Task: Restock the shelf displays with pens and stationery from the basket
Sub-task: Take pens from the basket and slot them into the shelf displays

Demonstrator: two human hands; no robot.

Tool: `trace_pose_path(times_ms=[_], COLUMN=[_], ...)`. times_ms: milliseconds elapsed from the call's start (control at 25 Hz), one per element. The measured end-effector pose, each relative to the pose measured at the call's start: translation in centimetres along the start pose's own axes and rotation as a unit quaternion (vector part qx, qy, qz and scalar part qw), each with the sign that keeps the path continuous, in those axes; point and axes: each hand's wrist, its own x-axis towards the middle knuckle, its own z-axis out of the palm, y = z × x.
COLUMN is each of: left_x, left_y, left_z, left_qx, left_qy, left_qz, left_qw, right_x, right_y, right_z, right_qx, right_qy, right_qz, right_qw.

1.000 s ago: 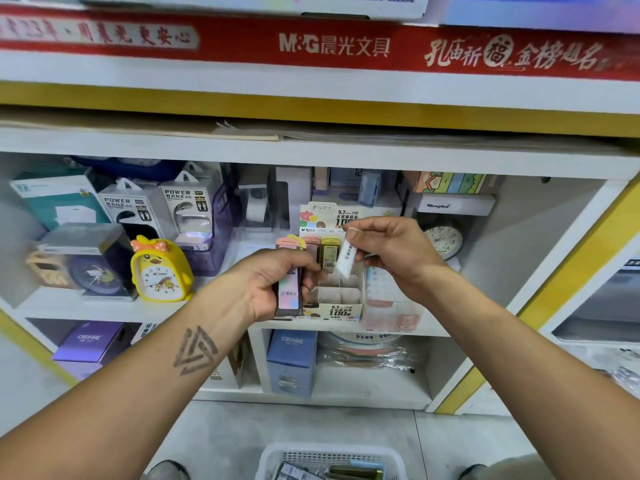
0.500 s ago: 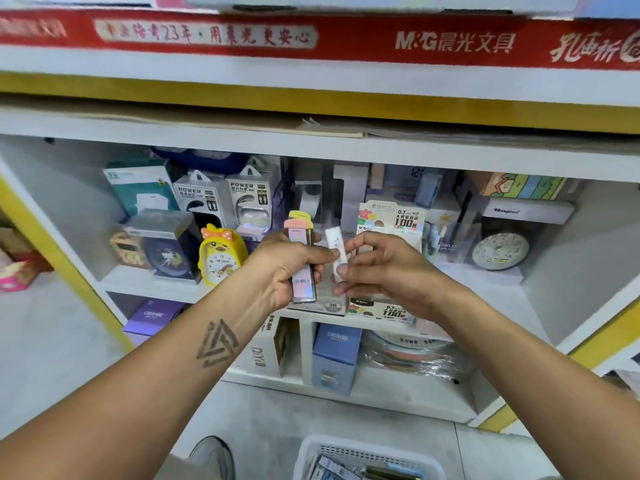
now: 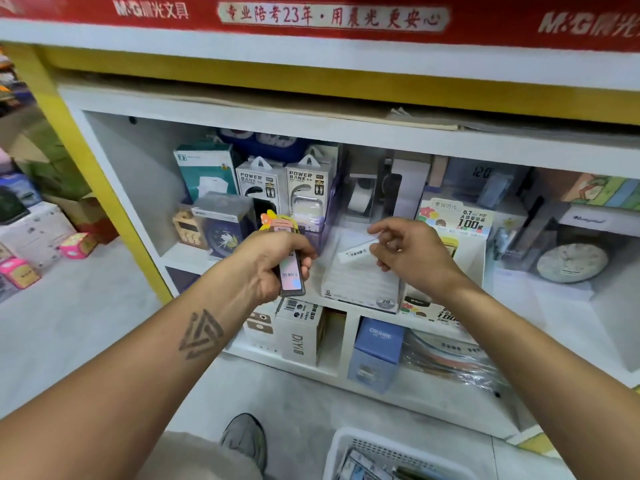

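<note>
My left hand [image 3: 273,258] grips a bundle of slim lead-refill cases [image 3: 291,275] with pink and yellow caps, held upright in front of the white shelf [image 3: 561,299]. My right hand [image 3: 412,251] pinches one small white case [image 3: 356,252] by its end, tilted over a white 2B display box [image 3: 360,285] on the shelf. To the right of that box stands the 0.7 lead display carton [image 3: 457,220]. The white basket [image 3: 349,452] with more stationery sits on the floor at the bottom edge.
Power bank boxes [image 3: 280,188], a boxed clock [image 3: 221,223] and a round clock [image 3: 571,261] crowd the shelf. A lower shelf holds a blue CRUHRE box [image 3: 377,351] and a DIY box [image 3: 301,337]. Cartons and pink boxes [image 3: 78,245] lie on the floor at left. My shoe [image 3: 246,438] stands beside the basket.
The view has swung left. My right hand has drawn the white case away from the left hand's bundle and out to the right, over the 2B box. The left hand keeps its grip.
</note>
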Motion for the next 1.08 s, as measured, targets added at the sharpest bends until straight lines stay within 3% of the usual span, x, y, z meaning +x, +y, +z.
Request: trace_pose_path(times_ms=[320,720,1080], left_x=[0.0,0.0,0.3], left_y=[0.2,-0.3,-0.5], left_z=[-1.9,-1.8,-1.4], left_qx=[0.006,0.036,0.04], left_qy=[0.013,-0.021,-0.044], left_qz=[-0.011,-0.048,-0.065], left_qw=[1.0,0.998,0.996], right_x=[0.3,0.4,0.4], right_y=[0.4,1.0,1.0], right_z=[1.6,2.8,4.1], right_qx=[-0.092,-0.179,-0.151], right_qy=[-0.037,-0.008,-0.011], right_qz=[-0.126,-0.13,-0.153], right_qw=[0.987,0.975,0.977])
